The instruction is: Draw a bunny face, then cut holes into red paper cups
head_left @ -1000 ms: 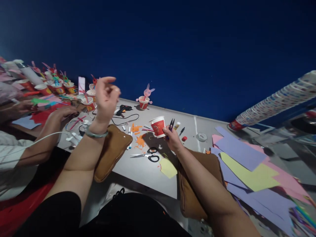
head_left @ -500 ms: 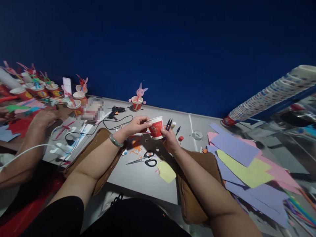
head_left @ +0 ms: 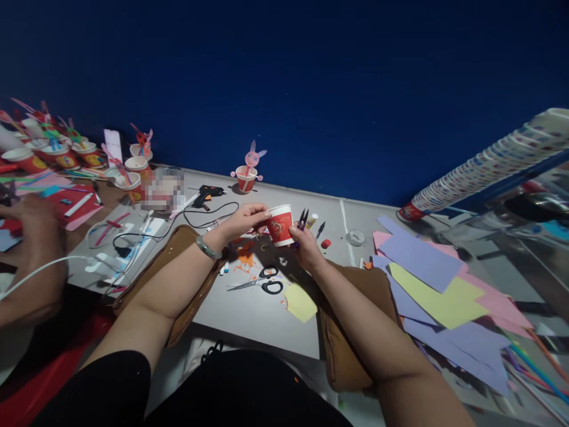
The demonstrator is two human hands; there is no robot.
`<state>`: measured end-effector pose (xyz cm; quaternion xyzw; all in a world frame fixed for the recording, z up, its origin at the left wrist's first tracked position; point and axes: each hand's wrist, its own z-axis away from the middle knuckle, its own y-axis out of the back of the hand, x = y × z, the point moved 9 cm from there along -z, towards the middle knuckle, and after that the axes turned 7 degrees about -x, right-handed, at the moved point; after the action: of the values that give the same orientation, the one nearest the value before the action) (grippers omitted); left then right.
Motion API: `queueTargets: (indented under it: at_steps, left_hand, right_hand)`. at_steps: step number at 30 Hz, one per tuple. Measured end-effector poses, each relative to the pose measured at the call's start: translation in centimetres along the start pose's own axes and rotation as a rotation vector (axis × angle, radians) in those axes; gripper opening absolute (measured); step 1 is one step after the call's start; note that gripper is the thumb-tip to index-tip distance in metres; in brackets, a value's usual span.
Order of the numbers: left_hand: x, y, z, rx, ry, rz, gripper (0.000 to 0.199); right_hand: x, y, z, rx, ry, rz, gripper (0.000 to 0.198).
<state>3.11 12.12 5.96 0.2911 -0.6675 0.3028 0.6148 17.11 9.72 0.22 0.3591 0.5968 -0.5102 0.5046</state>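
A red and white paper cup is held above the table between my two hands. My left hand, with a bracelet at the wrist, grips the cup by its left side near the rim. My right hand pinches the lower right of the cup with the thumb. Small thread snips with purple handles are also in it, their dark blades pointing up. Below the hands, black-handled scissors lie among orange paper scraps and a yellow paper piece.
A pink rabbit cup stands by the blue wall. Left are a glue gun, cables, decorated cups and a co-worker's arm. Right are coloured paper sheets, a tape roll and a tall leaning cup stack.
My hands keep the cup in nearly the same place, and it shifts only slightly. The co-worker's hand at the left has moved further left, showing more red paper. The view has shifted a little.
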Motion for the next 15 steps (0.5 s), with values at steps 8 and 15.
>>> queueTargets:
  at_steps: [8, 15]
  left_hand:
    - [-0.02, -0.09, -0.16, 0.008, 0.041, 0.073, 0.038]
    - [-0.14, 0.14, 0.10, 0.007, 0.016, -0.019, 0.043]
  right_hand:
    - [0.11, 0.04, -0.04, 0.021, 0.000, -0.067, 0.047]
    - [-0.01, -0.06, 0.00, -0.015, -0.015, 0.041, 0.053]
